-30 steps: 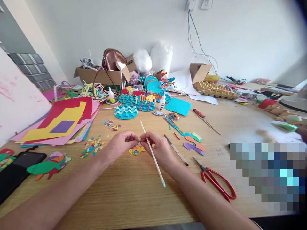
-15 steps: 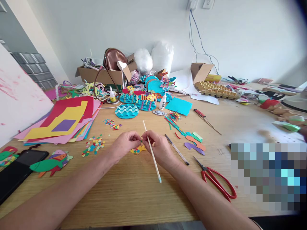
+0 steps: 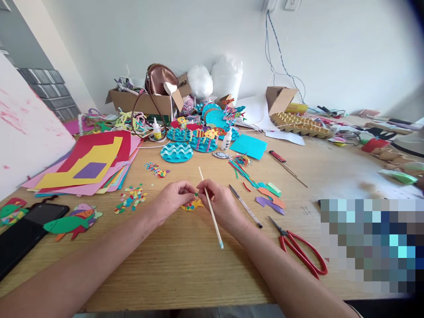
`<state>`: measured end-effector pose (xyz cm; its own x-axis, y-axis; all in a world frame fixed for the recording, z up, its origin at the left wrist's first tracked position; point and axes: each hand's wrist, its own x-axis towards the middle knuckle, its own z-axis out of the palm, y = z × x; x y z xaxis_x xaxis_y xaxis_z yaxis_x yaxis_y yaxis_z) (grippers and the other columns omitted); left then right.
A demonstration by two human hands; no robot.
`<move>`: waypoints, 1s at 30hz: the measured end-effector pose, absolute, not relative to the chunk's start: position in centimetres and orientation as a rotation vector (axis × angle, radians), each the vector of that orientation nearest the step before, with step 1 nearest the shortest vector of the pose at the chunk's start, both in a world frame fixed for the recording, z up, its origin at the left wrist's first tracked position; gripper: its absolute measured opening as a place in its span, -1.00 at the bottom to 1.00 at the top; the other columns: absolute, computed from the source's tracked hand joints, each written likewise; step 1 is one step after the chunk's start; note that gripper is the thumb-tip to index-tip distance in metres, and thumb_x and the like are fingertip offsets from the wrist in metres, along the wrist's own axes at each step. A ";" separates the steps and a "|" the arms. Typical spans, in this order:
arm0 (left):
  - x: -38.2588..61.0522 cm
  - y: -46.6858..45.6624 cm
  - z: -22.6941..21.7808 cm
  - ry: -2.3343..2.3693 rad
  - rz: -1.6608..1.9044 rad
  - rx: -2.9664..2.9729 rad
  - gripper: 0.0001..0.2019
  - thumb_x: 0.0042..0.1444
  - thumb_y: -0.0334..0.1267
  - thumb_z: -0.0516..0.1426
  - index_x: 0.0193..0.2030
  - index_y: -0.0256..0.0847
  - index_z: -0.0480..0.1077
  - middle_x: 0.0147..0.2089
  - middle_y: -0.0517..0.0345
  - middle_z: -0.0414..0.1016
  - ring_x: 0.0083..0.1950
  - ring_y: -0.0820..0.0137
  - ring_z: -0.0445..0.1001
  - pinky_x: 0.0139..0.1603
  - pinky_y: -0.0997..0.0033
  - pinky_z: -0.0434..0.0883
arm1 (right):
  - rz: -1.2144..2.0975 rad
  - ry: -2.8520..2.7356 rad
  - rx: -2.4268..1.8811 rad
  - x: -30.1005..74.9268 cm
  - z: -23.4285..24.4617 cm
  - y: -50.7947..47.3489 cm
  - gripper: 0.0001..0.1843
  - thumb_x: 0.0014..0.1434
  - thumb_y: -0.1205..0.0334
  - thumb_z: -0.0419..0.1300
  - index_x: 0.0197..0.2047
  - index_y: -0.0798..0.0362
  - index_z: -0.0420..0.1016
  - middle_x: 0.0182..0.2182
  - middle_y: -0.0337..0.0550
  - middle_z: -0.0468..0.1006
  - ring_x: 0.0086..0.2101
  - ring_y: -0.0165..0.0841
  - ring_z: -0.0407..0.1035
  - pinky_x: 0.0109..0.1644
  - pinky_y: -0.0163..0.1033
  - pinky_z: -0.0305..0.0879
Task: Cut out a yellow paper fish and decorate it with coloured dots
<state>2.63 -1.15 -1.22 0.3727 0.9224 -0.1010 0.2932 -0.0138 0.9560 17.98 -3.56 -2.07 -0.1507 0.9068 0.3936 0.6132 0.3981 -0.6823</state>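
My right hand (image 3: 217,201) holds a thin pale stick (image 3: 211,210) with a light blue tip at its near end, slanting across the fingers. My left hand (image 3: 179,195) is closed in a pinch, its fingertips almost meeting those of my right hand. A tiny green dot (image 3: 196,194) shows between the two sets of fingertips; which hand grips it is unclear. Just beneath lies a yellow paper fish (image 3: 191,206) covered in coloured dots, partly hidden by my hands. Loose paper dots (image 3: 130,198) are spread to the left of my left hand.
Red-handled scissors (image 3: 303,249) and a pen (image 3: 245,205) lie right of my right arm, near paper scraps (image 3: 271,199). Paper sheets (image 3: 89,165), a phone (image 3: 29,234) and a green paper fish (image 3: 64,224) are at left. Behind stand glue bottles (image 3: 226,140) and blue wavy discs (image 3: 176,152).
The view has shifted slightly. Both hands stay almost in place over the yellow fish, and the stick's near end has risen a little in the picture.
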 end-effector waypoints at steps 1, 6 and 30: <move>2.2 -1.1 -1.4 1.154 0.708 1.609 -0.90 -0.07 -0.29 0.10 -0.39 -0.26 0.35 -0.49 0.22 0.42 -0.44 0.44 0.38 -0.42 0.46 0.31 | 0.472 -1.862 -1.307 18.0 -2.1 -3.5 -0.89 0.03 0.40 0.07 -0.37 0.04 0.38 -0.54 -0.26 0.47 -0.52 -0.45 0.31 -0.46 -0.40 0.14; -0.6 -1.8 -2.3 1.265 0.625 2.231 -0.87 0.08 -0.36 0.01 -0.30 -0.20 0.39 -0.32 0.14 0.50 -0.27 0.36 0.44 -0.23 0.38 0.35 | 0.522 -1.895 -1.310 18.0 -2.3 -3.4 -0.88 0.01 0.43 0.07 -0.38 0.04 0.35 -0.54 -0.28 0.45 -0.52 -0.46 0.30 -0.45 -0.40 0.13; -2.0 -3.3 -4.7 0.973 0.648 2.853 -0.75 0.10 -0.54 -0.10 -0.27 -0.30 0.37 -0.26 -0.01 0.47 -0.20 0.29 0.40 -0.17 0.28 0.40 | 0.577 -2.146 -1.465 17.2 -2.4 -3.5 -0.83 0.02 0.52 0.04 -0.37 0.07 0.33 -0.47 -0.21 0.45 -0.48 -0.45 0.27 -0.40 -0.39 0.11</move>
